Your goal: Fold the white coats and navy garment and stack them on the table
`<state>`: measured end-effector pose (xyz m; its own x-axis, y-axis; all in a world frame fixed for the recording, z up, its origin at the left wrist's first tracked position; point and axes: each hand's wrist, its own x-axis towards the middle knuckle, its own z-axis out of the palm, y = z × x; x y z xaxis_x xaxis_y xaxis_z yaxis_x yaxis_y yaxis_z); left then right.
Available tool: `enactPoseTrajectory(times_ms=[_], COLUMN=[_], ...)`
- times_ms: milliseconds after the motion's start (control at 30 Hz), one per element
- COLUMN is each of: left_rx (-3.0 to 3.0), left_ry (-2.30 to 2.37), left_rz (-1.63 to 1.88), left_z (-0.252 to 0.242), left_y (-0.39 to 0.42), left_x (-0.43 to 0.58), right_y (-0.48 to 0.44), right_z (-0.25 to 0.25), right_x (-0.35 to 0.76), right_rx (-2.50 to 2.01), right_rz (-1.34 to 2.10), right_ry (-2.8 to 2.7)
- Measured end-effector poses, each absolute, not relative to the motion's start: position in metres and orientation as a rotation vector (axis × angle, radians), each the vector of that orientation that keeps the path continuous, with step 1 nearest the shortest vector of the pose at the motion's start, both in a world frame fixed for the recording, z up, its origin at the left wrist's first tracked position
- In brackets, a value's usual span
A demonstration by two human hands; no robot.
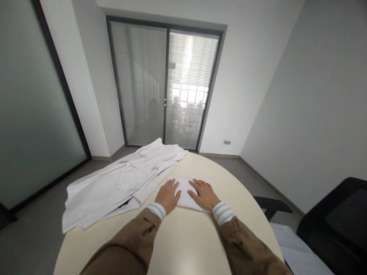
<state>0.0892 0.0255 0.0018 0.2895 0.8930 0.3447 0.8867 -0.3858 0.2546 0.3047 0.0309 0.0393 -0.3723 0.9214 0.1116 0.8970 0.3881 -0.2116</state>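
Observation:
A small folded white cloth (pixel 185 191) lies on the cream oval table (pixel 183 236). My left hand (pixel 168 195) rests flat on the cloth's left edge, fingers stretched out. My right hand (pixel 204 194) lies flat on its right part, fingers spread forward. Both hands press on the cloth and hold nothing. Brown sleeves with striped white cuffs cover both arms. A large white garment (pixel 120 179) is spread out to the left of my hands and hangs over the table's left edge.
A black office chair (pixel 335 229) stands at the right, next to the table. Glass sliding doors with blinds (pixel 166 84) close the far wall. A frosted glass panel (pixel 31 114) runs along the left. Grey floor surrounds the table.

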Motion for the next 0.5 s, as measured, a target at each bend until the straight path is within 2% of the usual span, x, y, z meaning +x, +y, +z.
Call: enactPoseTrajectory(times_ms=[200, 500], left_rx=[2.482, 2.646], left_ry=[1.724, 1.732], left_rz=[0.765, 0.774], left_z=[0.003, 0.006], left_y=[0.025, 0.015], left_x=[0.087, 0.09], right_y=[0.01, 0.0], right_z=[0.049, 0.046], right_x=[0.295, 0.285], right_rx=[-1.399, -1.428], right_rz=[0.104, 0.189], right_ry=[-2.616, -2.665])
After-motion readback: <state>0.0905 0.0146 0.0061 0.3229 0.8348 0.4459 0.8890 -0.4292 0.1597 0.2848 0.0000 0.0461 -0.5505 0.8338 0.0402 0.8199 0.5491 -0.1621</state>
